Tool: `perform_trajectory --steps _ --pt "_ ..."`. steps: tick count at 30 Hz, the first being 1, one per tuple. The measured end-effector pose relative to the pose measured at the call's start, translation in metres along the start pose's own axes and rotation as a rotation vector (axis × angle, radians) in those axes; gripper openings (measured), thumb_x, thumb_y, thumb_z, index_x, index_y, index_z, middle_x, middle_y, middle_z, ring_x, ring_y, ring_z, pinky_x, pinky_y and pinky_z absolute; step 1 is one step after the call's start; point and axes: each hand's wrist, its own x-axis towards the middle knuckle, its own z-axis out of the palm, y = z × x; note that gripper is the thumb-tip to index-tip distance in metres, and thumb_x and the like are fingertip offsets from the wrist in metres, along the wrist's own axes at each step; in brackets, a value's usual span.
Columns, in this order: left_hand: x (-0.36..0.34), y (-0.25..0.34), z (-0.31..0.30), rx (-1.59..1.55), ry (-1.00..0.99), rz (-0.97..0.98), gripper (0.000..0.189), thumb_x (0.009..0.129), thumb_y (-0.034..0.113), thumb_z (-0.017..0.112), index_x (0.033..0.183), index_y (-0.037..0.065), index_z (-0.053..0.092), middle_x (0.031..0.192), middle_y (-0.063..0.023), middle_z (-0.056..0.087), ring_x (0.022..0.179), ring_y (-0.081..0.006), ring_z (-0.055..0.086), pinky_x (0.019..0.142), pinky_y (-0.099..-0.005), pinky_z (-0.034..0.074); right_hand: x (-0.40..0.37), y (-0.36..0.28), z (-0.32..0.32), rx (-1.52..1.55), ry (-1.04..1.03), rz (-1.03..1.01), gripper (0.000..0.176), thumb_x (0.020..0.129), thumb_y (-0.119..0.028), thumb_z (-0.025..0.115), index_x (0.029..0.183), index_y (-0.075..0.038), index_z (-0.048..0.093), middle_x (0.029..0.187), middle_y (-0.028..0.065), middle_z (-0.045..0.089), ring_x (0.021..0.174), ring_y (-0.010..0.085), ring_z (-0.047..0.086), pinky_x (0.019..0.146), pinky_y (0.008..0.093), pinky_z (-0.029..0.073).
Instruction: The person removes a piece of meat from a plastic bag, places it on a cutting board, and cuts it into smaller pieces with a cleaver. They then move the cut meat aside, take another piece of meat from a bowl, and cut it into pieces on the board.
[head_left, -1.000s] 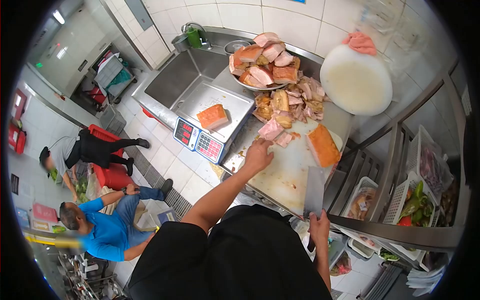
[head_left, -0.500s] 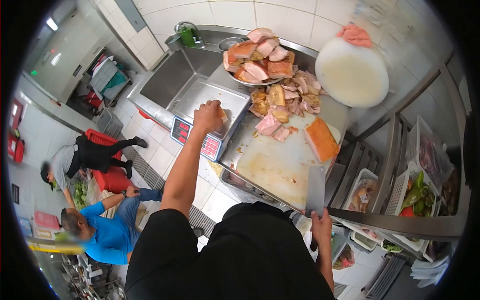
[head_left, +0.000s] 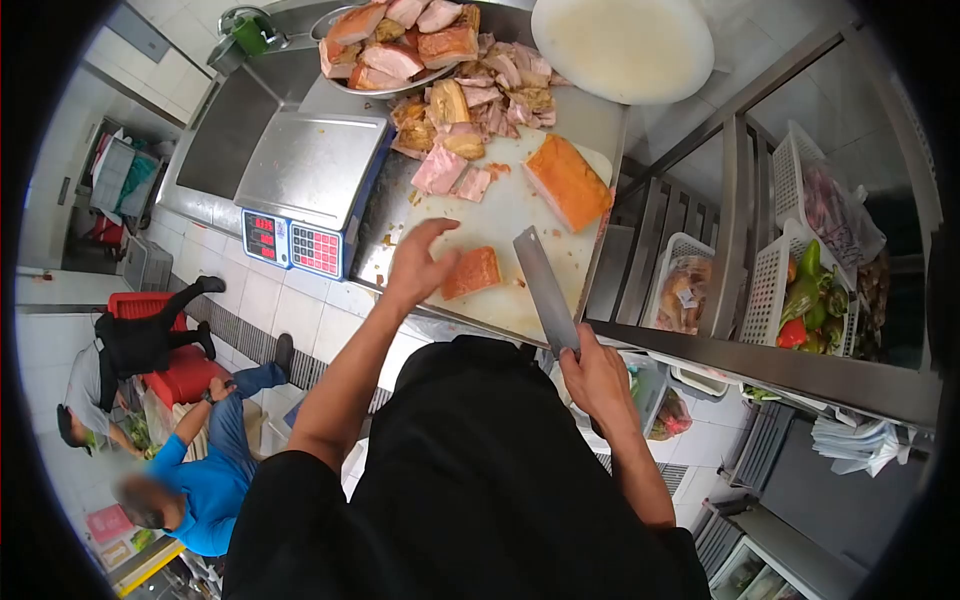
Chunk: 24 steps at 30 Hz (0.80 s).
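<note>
My left hand hovers over the near left of the white cutting board, fingers spread and curved. Its thumb is right at the edge of a small piece of roast pork with orange-brown skin. My right hand is wrapped round the handle of a cleaver, whose broad blade lies over the board's near right part. Farther back on the board rests a larger skin-on pork slab. Cut pork pieces are heaped behind, beside a bowl piled with pork chunks.
Left of the board stands a digital scale, its pan bare, with a sink beyond. A round white board leans at the back. Metal shelving with baskets of peppers borders the right. Two people are at the far left.
The small pork piece has gone from the scale pan to the cutting board, and my left hand has opened beside it. My right hand has brought the cleaver farther over the board.
</note>
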Motion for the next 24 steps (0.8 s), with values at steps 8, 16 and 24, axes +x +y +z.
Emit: perform_trajectory --steps 8,16,24 --pt "-0.002 0.005 0.028 0.121 -0.118 0.256 0.019 0.085 0.013 0.067 0.103 0.005 0.067 0.107 -0.0128 0.067 0.101 -0.0338 0.065 0.089 -0.0426 0.054 0.014 -0.011 0.013 -0.063 -0.060 -0.064 0.021 0.094 -0.015 0.057 0.107 0.001 0.053 0.073 0.0276 0.066 0.073 0.0490 0.065 0.071 0.0593 0.050" --pt "-0.006 0.003 0.046 0.195 0.004 0.272 0.016 0.085 0.013 0.069 0.099 0.005 0.066 0.101 -0.0091 0.067 0.091 -0.0305 0.068 0.078 -0.0413 0.056 0.024 -0.032 0.003 -0.159 -0.106 -0.069 0.021 0.093 -0.013 0.057 0.107 0.002 0.054 0.079 0.0273 0.069 0.078 0.0474 0.068 0.074 0.0574 0.053" --pt "-0.008 0.000 0.052 0.260 -0.003 0.201 0.016 0.084 0.014 0.071 0.097 0.005 0.067 0.099 -0.0073 0.068 0.089 -0.0293 0.068 0.076 -0.0405 0.057 0.109 -0.062 0.028 -0.178 -0.162 -0.069 0.026 0.093 -0.010 0.054 0.114 0.006 0.055 0.094 0.0303 0.071 0.094 0.0481 0.069 0.088 0.0555 0.054"
